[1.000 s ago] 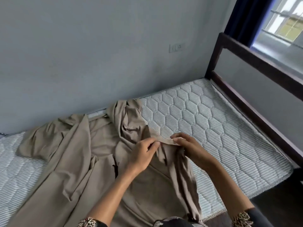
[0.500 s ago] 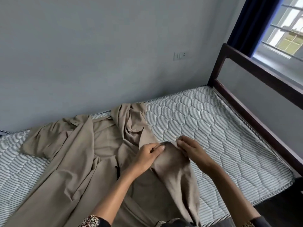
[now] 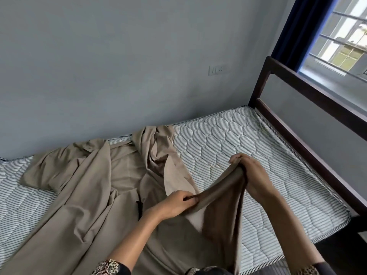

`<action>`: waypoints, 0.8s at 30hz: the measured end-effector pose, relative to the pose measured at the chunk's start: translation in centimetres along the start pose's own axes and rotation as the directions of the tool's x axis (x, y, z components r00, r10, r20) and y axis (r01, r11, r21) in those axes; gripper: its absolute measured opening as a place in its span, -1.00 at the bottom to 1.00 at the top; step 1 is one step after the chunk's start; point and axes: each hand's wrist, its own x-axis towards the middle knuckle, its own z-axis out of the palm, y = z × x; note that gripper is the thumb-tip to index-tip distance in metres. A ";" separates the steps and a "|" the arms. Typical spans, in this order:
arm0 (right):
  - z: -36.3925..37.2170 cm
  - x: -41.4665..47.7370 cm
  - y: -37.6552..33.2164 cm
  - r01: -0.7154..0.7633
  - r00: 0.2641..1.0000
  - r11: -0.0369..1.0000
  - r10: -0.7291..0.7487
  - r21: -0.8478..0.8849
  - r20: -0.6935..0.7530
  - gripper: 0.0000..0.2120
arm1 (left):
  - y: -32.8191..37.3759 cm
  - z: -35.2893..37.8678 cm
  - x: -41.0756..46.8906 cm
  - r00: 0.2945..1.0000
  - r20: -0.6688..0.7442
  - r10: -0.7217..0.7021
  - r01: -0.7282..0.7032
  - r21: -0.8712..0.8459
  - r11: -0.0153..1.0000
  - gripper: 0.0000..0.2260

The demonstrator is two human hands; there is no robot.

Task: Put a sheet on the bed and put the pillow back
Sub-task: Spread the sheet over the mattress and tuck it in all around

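- Closest in, two patterned cuffs frame the bottom edge, leopard-like print on both forearms, with soft tan cloth pooled between them.
- The left hand (image 3: 174,205) is low and near, its grip pinched shut on a fold of the sheet (image 3: 95,191), thumb and fingers clamped on the hem.
- The right hand (image 3: 250,175) sits higher and farther out, fingers curled tight over the same hem, bunching it into a thick ridge.
- Between the two hands the edge runs taut and slanted, and a dark, shadowed pocket of fabric hangs down below it like a pouch.
- The sheet is beige, thin and matte, lying crumpled over the left and middle of the bed in long diagonal folds, with a twisted rope-like heap near the wall.
- Under it, the mattress (image 3: 238,139) shows bare on the right: white, quilted in hexagons, fine grey pinstripes, corded piping along the edge.
- To the right, the bed frame (image 3: 309,147) runs in dark, smooth wooden rails, square-edged.
- Farther back, a flat grey wall (image 3: 119,66) carries a pale switch plate (image 3: 218,69).
- Far right corner, a navy curtain (image 3: 288,26) hangs beside a barred window (image 3: 345,32), bright outside.
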 end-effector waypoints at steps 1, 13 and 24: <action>-0.5 0.6 -0.6 -0.024 0.997 0.993 0.032 0.118 -0.070 -0.67 | -1.0 -0.1 0.0 0.999 0.024 -0.036 0.033 0.104 0.994 -0.77; 2.5 0.9 -2.3 -0.037 0.991 0.988 0.056 -0.151 0.125 -0.72 | 2.0 -4.5 -1.4 0.842 -0.513 0.170 -0.074 0.201 0.977 -0.78; 2.7 -1.7 -3.6 0.083 0.763 0.928 0.175 -0.363 0.622 -0.84 | 2.2 -4.6 -2.2 0.978 -0.114 0.174 -0.162 0.103 0.981 -0.89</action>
